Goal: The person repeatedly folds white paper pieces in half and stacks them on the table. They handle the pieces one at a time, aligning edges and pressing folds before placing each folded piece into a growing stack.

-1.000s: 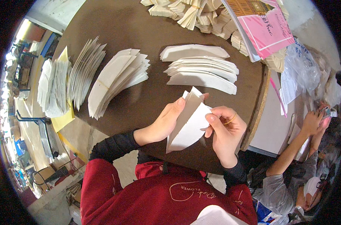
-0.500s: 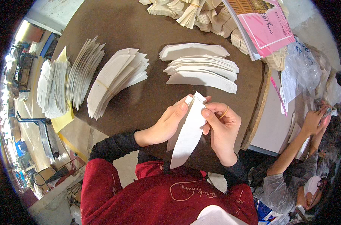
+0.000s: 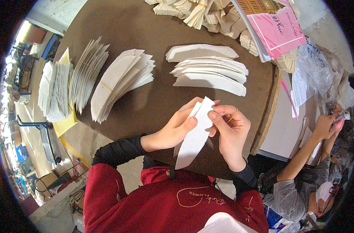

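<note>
Between my two hands, above the near edge of the brown table (image 3: 153,106), is a small stack of curved white strips (image 3: 194,141), its narrow lower end tilted toward me. My left hand (image 3: 177,128) grips the stack from the left, thumb on the front strip. Pinching its upper right edge is my right hand (image 3: 229,134), with a yellow rubber band (image 3: 234,115) looped on a finger. Beyond my hands lies a fanned pile of white strips (image 3: 210,73). Left of it rests a banded bundle of strips (image 3: 120,77).
Two more strip bundles stand at the table's left, one greyish (image 3: 87,73), one beside yellow paper (image 3: 66,124). Many cream bundles (image 3: 219,19) and a pink booklet (image 3: 276,31) fill the far right. A co-worker (image 3: 301,198) holds a phone-like object on the right.
My left thumb has slid down the front strip, and the stack has shifted slightly in my hands. My right hand stays nearly in place. The table's piles are unmoved.
</note>
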The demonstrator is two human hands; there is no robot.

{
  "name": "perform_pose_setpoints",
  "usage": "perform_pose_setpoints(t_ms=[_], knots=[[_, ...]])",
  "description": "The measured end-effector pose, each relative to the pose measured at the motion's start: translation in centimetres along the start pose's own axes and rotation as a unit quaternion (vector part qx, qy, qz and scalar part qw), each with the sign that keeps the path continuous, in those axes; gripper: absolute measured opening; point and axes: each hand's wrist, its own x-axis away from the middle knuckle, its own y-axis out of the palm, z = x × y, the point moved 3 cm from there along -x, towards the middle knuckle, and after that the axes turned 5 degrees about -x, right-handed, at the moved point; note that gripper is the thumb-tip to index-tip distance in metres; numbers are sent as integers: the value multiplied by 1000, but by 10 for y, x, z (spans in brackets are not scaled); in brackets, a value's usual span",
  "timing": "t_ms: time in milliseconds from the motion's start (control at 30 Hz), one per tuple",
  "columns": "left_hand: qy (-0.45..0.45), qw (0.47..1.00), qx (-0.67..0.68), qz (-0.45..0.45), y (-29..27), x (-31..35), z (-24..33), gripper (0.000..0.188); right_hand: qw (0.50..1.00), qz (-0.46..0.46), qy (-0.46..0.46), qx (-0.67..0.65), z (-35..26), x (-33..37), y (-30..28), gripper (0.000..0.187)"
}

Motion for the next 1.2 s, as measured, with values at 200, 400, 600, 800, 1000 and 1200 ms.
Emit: perform_pose_setpoints(t_ms=[200, 400, 600, 800, 1000, 1200], knots=[[-48, 999, 19, -11, -2, 2, -3, 74, 1000, 14, -4, -5, -1, 0, 1, 12], [-28, 999, 32, 10, -5, 3, -5, 50, 999, 23, -42, 24, -2, 1, 7, 19], [-35, 999, 23, 11, -4, 4, -5, 50, 995, 31, -65, 64, -5, -2, 4, 24], [-45, 997, 68, 3, -5, 4, -5, 53, 981, 28, -139, 135, -5, 1, 7, 20], [-2, 1000, -10, 18, -3, 2, -6, 58, 918, 24, -231, 322, -13, 4, 3, 28], [-49, 997, 66, 5, -5, 3, -9, 70, 906, 0, -278, 319, -15, -1, 3, 24]])
